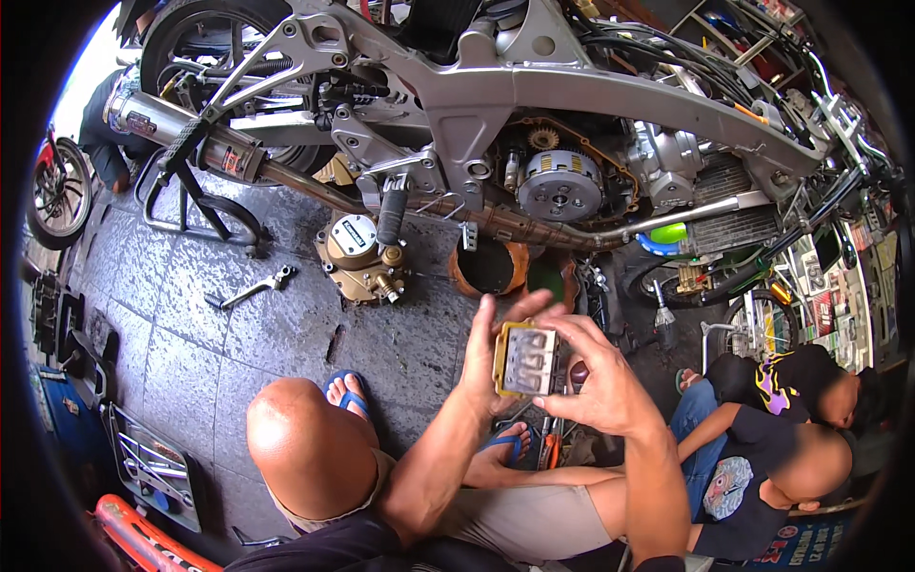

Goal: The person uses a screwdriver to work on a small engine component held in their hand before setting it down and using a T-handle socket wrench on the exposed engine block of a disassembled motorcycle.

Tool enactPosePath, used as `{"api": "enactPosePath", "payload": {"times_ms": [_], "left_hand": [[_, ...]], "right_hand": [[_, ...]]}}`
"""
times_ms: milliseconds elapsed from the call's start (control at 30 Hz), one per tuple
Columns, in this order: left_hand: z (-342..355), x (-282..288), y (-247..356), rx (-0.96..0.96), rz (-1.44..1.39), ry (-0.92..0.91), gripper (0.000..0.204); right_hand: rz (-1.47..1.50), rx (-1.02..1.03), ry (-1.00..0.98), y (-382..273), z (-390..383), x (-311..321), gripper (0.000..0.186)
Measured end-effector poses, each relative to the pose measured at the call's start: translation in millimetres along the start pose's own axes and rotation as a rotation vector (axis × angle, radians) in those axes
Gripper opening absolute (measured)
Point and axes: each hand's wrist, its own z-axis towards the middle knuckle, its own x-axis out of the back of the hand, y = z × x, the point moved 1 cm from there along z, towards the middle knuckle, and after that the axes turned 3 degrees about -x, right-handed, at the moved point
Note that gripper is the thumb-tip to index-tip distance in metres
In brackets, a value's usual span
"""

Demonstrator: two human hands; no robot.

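While the stripped motorcycle (pixel 534 105) stands just ahead, both hands hold a small yellow-rimmed metal block (pixel 526 360) above the knees. The left hand (pixel 484 357) cups its side, fingers pressed together; the right hand (pixel 596 377) pinches its other edge, fingers curled.

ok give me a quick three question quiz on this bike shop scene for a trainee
1. True or false: both hands hold the small yellow-framed metal part.
2. Multiple choice: the gold engine cover lies A) on the stone floor below the motorcycle, B) on the person's knee, C) in the left hand.
3. Fill in: the loose lever on the floor lies to the ____ of the gold cover in the picture.

Key: 1 true, with the right hand on the other side; 2 A; 3 left.
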Motion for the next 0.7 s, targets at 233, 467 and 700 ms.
{"api": "enactPosePath", "payload": {"times_ms": [233,467,700], "left_hand": [[-5.9,-8.4,5.7,0.276,-0.153,-0.051,0.062],[0.6,-3.3,-1.9,0.03,-0.184,0.021,0.056],[1.2,6.0,-1.5,-0.49,-0.18,0.337,0.047]], "right_hand": [[-0.325,-0.01,-0.13,-2.7,8.4,20.6,0.074],[-0.219,0.103,0.175,0.2,11.9,20.6,0.075],[0.774,0.395,1.144,-18.8,-31.8,18.5,0.028]]}}
